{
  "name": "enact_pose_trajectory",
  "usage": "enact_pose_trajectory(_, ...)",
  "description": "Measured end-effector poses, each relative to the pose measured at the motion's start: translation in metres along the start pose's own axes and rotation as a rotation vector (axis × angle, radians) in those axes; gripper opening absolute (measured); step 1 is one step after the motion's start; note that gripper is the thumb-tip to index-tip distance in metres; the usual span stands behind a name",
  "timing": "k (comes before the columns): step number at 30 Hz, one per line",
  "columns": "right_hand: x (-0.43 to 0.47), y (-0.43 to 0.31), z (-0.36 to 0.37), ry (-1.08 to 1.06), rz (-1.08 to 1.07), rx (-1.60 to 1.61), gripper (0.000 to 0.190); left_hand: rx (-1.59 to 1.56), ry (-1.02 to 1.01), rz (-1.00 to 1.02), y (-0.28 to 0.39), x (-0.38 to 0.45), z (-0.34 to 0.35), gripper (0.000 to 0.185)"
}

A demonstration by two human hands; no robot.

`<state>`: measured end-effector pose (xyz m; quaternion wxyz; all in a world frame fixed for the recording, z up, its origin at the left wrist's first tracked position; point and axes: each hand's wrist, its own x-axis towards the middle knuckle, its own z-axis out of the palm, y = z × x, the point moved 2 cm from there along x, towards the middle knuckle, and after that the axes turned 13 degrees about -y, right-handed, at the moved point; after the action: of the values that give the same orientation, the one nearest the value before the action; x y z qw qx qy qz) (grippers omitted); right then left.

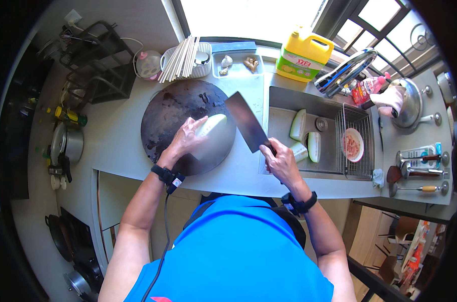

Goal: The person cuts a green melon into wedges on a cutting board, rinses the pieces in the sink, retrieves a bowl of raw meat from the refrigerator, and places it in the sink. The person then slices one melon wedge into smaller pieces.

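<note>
A pale green gourd piece (212,124), probably winter melon, lies on the round dark chopping board (164,109). My left hand (185,137) grips its left side, with fingers along the top; a hazy blur hides the part of the board below. In my right hand (282,160) is a cleaver (245,121), held by the handle. Its broad blade points up and to the left, beyond the board's right edge and apart from the gourd. Three more gourd pieces (298,124) lie in the steel sink (281,100), right of the cleaver.
Behind the board stand a basket with chopsticks (181,60) and a clear tray (256,71) holding garlic (226,61) and ginger (251,64). A yellow jug (305,54) and a faucet (345,71) border the sink. A wire rack (367,143) holds a bowl of raw meat (352,145).
</note>
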<state>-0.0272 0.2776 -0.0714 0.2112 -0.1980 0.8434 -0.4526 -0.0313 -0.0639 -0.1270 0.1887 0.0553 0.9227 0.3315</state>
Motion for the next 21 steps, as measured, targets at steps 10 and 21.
enact_pose_trajectory(10, 0.031, -0.026, 0.017, -0.058, 0.035, -0.126, 0.02, 0.161, 0.202, 0.066, -0.004, -0.028, 0.007, 0.059)
enact_pose_trajectory(21, 0.033, -0.026, 0.018, -0.075, -0.021, -0.151, 0.019, 0.204, 0.345, -0.023, 0.005, -0.048, 0.025, 0.05)
